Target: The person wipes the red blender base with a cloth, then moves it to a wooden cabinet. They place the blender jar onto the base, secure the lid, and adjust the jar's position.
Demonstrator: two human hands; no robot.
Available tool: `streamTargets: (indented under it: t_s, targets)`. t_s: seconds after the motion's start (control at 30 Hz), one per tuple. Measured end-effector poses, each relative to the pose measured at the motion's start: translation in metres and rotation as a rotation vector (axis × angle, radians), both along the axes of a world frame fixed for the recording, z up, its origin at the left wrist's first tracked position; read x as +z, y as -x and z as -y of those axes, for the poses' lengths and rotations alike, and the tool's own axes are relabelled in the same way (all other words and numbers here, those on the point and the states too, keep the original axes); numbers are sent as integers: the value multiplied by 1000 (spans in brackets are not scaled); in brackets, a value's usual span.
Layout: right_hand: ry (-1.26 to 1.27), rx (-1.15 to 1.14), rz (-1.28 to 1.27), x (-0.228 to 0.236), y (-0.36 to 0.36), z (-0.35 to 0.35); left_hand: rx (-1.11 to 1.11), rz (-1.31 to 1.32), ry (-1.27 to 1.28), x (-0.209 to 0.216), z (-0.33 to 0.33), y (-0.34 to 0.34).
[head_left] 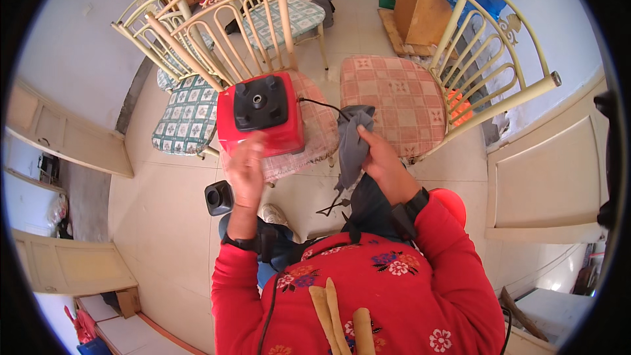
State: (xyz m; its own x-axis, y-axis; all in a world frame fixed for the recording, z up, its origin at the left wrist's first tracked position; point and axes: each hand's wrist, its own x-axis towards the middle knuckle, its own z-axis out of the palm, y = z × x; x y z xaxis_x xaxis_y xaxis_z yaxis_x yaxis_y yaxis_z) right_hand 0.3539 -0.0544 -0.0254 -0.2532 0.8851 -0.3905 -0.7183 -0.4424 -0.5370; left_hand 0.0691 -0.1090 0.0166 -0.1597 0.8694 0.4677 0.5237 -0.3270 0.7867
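A red appliance base [286, 118] with a black square top and a round metal socket, like a blender's motor base, stands on a pink checked chair seat. At its near side is my left hand [246, 167], its fingers smeared by motion; whether it touches the base I cannot tell. My right hand [386, 163] is closed on a grey cloth [353, 141] to the right of the base. From the base a black power cord [322, 103] runs into the cloth. Below the cloth, dark cord comes out again, with a plug [344, 203] near its end.
On the floor at left lies a black square-rimmed part [219, 198], beside my leg. A second pink checked chair [393, 102] stands close on the right. Green checked chairs [186, 115] stand at far left. A brown wooden box [420, 13] is at the back.
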Motion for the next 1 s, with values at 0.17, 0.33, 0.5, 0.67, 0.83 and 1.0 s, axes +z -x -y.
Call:
streamTargets:
  t_s: [0.17,0.33,0.5,0.67,0.83,1.0]
  targets:
    - [85,-105,-132,36,29,-39,-553,116,456,-16,31,-65]
    - [-23,-112,-95,47,41,-32,-601,431,651,-35,43,-96]
    - [-262,-164,90,35,27,12,-480,413,667,-39,44,-95]
    - [-183,-70,401,22,25,57,-454,195,669,-39,40,-99]
    - [-219,-176,424,14,32,45,-527,-299,326,-31,41,-105]
    - [-170,-315,383,7,25,-15,-592,-327,174,-19,51,-106]
